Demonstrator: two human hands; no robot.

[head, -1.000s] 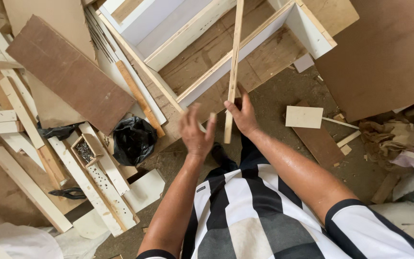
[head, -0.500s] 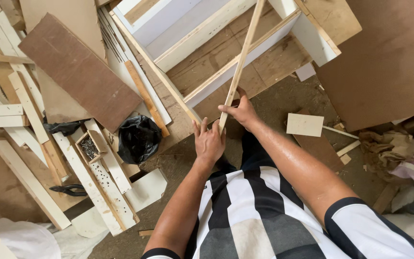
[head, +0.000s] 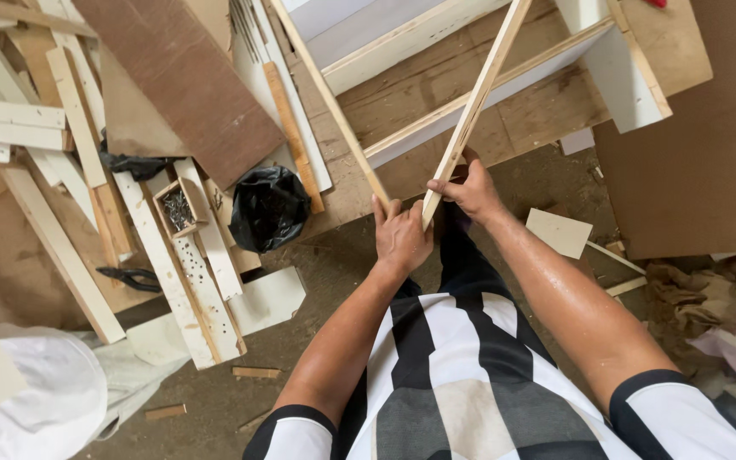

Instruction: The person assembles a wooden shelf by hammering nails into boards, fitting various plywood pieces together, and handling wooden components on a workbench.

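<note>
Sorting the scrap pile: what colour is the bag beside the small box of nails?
Black and glossy: the crumpled plastic bag, seen in the head view, right of the nail box.

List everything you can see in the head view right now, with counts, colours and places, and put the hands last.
thin wooden strips: two, pale wood, meeting in a V at the hands, running up over the frame
open frame: one, white edges with a bare wood back, top centre
brown board: one, dark brown, upper left, lying slanted
offcut battens: many, pale and white, piled at left
small box of nails: one, wood, on the pile at left
black plastic bag: one, on the floor left of the hands
pliers: one, black, lower left
small square offcut: one, pale, right of the hands
cardboard sheet: one, brown, right
left hand: gripping the left strip's lower end
right hand: gripping the right strip's lower end
</note>
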